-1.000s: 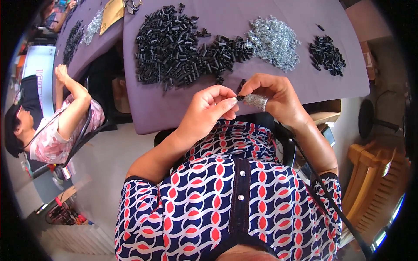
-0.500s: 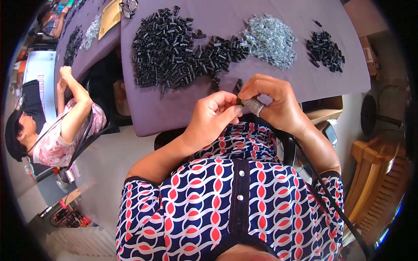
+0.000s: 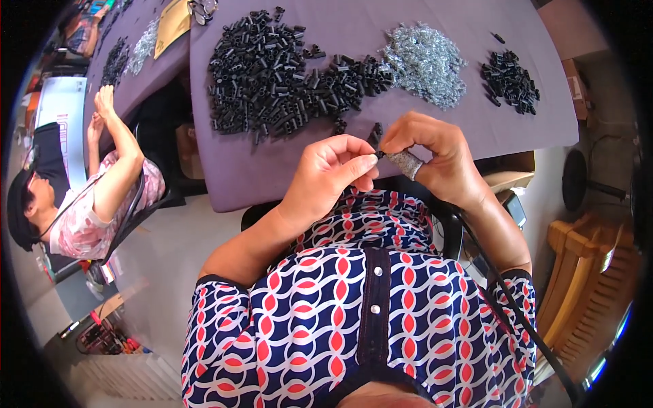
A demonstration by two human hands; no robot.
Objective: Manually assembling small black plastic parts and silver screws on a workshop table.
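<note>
over the table's (image 3: 272,166) near edge, our left hand (image 3: 331,171) and right hand (image 3: 439,155) pinched a small black part (image 3: 379,154); a black heap (image 3: 511,82) lay near the right edge.

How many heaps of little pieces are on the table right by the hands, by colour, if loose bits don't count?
Black: 2 (wide heap, small right-hand heap)
Silvery: 1 (shiny heap)
Total: 3 heaps

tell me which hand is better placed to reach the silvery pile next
Probably the right hand: it is nearer the silvery pile, while the left hand sits farther left. Both hands' fingertips meet at a small dark piece.
</note>
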